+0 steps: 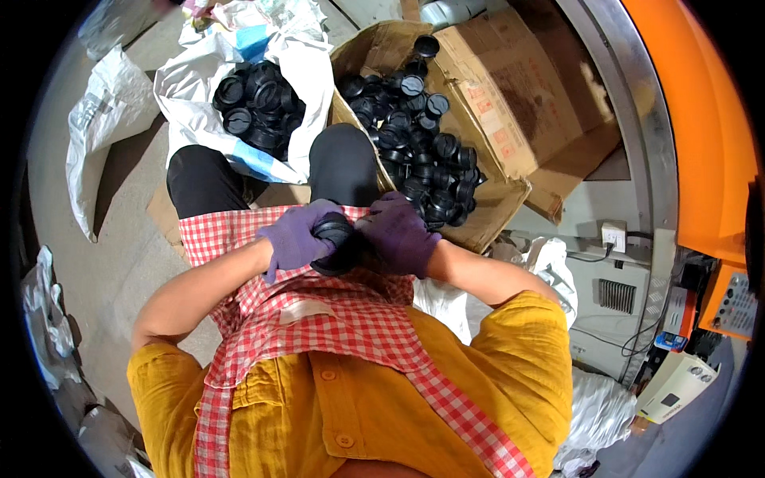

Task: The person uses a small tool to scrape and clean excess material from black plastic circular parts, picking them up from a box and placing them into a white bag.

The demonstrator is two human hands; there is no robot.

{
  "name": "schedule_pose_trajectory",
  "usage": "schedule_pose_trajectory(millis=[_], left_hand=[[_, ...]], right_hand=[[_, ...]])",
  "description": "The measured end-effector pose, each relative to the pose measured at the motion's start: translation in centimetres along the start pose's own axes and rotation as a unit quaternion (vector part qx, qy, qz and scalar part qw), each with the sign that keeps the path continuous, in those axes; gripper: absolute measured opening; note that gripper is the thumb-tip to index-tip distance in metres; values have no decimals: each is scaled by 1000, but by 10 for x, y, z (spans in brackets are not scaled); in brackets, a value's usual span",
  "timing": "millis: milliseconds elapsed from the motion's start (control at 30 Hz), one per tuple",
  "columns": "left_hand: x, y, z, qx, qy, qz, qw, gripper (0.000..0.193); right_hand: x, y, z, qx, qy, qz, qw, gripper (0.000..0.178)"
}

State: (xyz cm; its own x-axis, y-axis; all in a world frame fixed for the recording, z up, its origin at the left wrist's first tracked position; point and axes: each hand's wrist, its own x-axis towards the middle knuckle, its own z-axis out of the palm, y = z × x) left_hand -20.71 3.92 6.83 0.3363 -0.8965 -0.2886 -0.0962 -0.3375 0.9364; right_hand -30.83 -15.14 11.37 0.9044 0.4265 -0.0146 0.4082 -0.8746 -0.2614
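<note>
Over my lap, my left hand (296,237) in a purple glove is closed round a black round plastic part (333,229) with a ridged, cap-like end. My right hand (397,233), gloved in purple too, grips the same part from its right side with curled fingers. Its lower portion blends into the shadow between my hands. Ahead of my knees, a white woven sack (187,88) holds many similar black parts (259,103). To its right, an open cardboard box (496,209) contains a loose heap of black capped parts (426,163).
A red-checked apron (219,231) covers my lap. Cardboard flaps (510,88) spread right of the box. An orange machine (701,119) with a grey metal base (610,299) and cables stands at the right. White sacks (107,119) lie on the floor at the left.
</note>
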Motion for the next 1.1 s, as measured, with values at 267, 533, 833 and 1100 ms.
schedule_pose_trajectory(millis=[267, 533, 833, 1100], left_hand=[[-17, 63, -24, 292, -74, 129, 945, 48], [-48, 88, -33, 306, -42, 322, 895, 25], [-17, 42, -148, 332, 268, 106, 898, 75], [31, 19, -16, -322, -40, 215, 921, 98]], right_hand=[[-9, 4, 1, 402, -155, 75, 899, 21], [-28, 8, 13, 834, -320, 71, 444, 24], [-25, 24, -29, 781, 14, 306, 545, 21], [49, -4, 0, 451, 361, 128, 806, 8]])
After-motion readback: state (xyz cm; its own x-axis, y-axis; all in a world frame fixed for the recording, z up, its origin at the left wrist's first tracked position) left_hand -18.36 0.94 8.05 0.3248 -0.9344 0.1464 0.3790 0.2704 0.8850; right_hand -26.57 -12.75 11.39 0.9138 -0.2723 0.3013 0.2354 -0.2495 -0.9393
